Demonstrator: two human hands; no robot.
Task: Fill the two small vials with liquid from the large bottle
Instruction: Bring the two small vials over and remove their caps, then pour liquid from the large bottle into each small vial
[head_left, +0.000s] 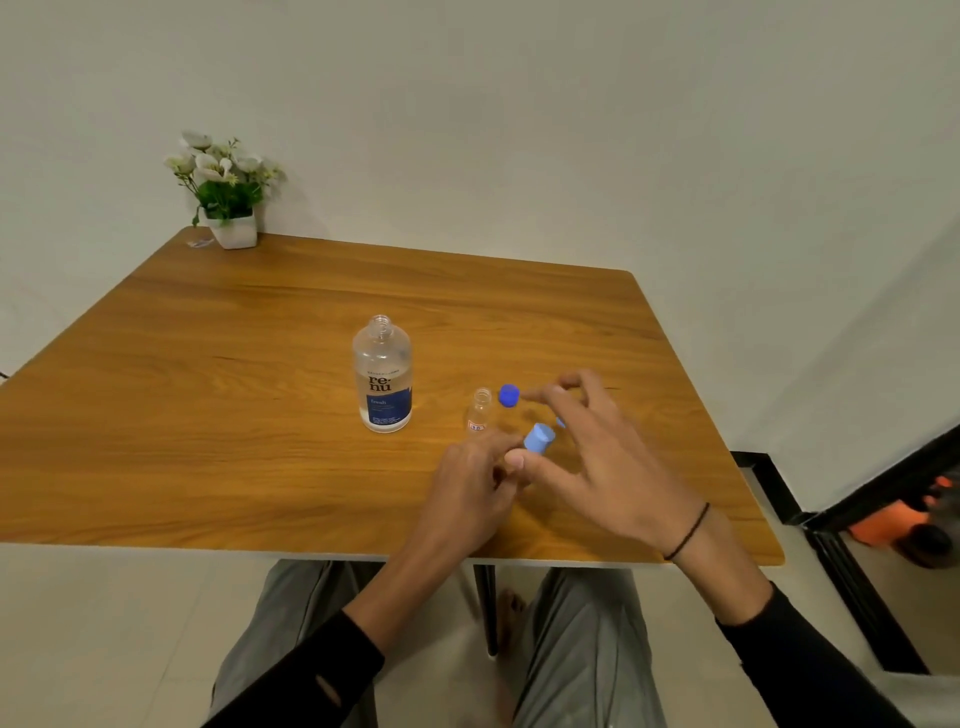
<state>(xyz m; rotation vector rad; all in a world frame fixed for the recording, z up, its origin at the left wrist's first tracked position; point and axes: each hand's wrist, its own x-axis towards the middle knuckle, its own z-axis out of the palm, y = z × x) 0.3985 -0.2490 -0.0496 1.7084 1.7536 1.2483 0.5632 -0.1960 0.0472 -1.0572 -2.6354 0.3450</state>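
Wooden table (208, 395) holds the uncapped bottle (383, 375) and an open vial (480, 410) beside it. Left hand (470, 488) pinches a light-blue cap (539, 439), perhaps a capped vial; right hand (608, 447) hovers, fingers spread.

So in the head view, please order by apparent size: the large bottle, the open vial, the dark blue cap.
1. Large bottle
2. Open vial
3. Dark blue cap
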